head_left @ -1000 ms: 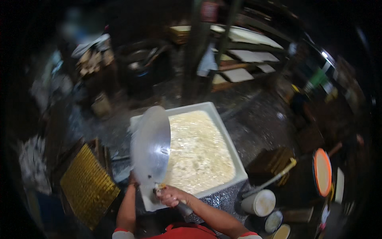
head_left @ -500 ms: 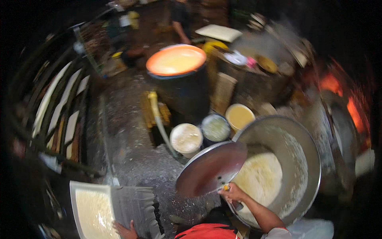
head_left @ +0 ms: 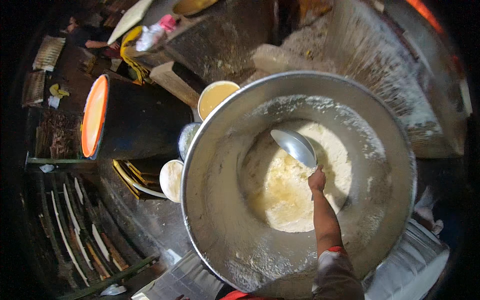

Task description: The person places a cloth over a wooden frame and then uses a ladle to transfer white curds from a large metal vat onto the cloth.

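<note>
My right hand (head_left: 316, 180) grips the short handle of a large, shallow metal ladle (head_left: 295, 146). It reaches down inside a big, wide metal pot (head_left: 220, 150). The ladle is tilted just over the pale, creamy contents (head_left: 287, 200), which have yellowish patches; I cannot tell whether its edge touches them. White residue clings to the pot's inner wall. Of my left hand (head_left: 183, 297), only a sliver shows at the lower edge, beside a grey sheet-covered surface (head_left: 187, 277), and its fingers are mostly cut off.
Left of the pot stand a white tub (head_left: 171, 181), a tan-filled bucket (head_left: 216, 96) and a dark barrel (head_left: 142, 117) with an orange basin (head_left: 95, 117) on top. A slatted rack (head_left: 90, 235) lies lower left. Fire glows (head_left: 425, 15) at upper right, and a person (head_left: 95, 44) is far left.
My right hand has moved the ladle from above the pot's left rim down into the pot. My view has swung right and closer over the pot; the pale-filled tray under my left hand has left view.
</note>
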### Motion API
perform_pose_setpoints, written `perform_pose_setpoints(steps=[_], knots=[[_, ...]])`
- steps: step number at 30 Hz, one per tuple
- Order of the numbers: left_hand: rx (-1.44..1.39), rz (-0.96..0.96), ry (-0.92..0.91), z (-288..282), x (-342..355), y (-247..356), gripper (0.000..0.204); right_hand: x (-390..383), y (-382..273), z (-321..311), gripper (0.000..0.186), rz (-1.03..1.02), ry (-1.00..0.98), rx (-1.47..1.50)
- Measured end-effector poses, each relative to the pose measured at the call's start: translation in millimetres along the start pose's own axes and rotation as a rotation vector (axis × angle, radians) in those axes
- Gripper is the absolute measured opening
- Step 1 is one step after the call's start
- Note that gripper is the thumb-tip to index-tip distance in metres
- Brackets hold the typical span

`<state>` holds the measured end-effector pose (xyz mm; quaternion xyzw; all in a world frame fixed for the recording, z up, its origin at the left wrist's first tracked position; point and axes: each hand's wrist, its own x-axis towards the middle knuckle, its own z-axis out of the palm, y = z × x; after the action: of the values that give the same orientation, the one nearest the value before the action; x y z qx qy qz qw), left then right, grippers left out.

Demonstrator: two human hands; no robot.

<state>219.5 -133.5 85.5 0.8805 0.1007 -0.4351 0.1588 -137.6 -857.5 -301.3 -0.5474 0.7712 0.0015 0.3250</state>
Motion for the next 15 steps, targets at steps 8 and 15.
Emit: perform_pose_setpoints(steps=[8,15], knots=[[-0.035,-0.201,-0.071,59.7,-28.8,127.8,0.058,62.4,170.9,215.6,0.022,-0.215,-0.38,0.113],[-0.308,-0.153,-0.126,64.9,-80.6,118.3,0.05,-12.9,140.3,227.4,0.028,0.19,-1.106,0.17]])
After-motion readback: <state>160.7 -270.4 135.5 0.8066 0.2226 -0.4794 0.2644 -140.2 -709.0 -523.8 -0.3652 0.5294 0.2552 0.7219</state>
